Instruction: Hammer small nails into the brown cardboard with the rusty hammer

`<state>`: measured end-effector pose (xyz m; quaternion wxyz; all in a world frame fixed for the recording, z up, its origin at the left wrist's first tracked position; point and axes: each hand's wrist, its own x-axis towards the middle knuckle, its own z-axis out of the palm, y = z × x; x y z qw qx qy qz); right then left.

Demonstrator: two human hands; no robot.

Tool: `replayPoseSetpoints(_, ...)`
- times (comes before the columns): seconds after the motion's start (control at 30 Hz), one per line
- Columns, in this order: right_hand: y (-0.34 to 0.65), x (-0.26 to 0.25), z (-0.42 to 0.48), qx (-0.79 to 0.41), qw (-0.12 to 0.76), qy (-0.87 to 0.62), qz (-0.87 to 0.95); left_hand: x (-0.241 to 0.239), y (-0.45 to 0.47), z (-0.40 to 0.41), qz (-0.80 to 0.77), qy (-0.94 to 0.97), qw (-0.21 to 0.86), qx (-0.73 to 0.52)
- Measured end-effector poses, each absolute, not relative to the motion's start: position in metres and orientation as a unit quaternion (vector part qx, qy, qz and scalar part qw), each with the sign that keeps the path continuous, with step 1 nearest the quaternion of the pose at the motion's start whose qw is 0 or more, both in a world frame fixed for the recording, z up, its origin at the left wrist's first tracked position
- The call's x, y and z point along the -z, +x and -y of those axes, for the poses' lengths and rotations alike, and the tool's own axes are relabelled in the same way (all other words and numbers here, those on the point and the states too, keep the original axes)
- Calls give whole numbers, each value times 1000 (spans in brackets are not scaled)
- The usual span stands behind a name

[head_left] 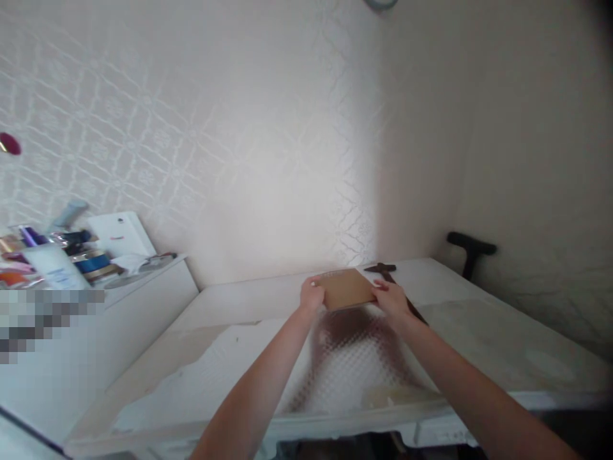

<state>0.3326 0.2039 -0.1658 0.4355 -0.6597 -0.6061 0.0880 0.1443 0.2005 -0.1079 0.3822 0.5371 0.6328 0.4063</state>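
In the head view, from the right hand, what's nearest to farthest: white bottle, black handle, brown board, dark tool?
1. Brown board, in the right hand.
2. Dark tool, just behind.
3. Black handle, right wall.
4. White bottle, far left.

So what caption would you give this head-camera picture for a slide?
Left hand and right hand hold a brown card by its ends over a white table.

Your left hand [312,295] and right hand [391,299] hide both side edges of the brown board [348,289]. The right hand also covers part of the dark tool [380,268] behind it, so its kind is not clear. A pixelated patch [43,319] conceals the cabinet [158,287] front. The bottles [52,265] are too blurred to read, and the top edge cuts a round grey object [380,3].
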Motion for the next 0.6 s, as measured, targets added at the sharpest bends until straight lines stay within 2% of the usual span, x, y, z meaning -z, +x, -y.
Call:
replayPoseSetpoints(0.3,235,154,-200,-95,339,-631,691,120,29,-188,-695,557,331,-310)
replayPoseSetpoints(0.5,199,160,-213,-38,274,-546,791,123,-6,-208,-697,629,213,-272)
replayPoseSetpoints(0.6,194,171,-218,-11,257,-540,801,128,-9,-219,-678,659,197,-259)
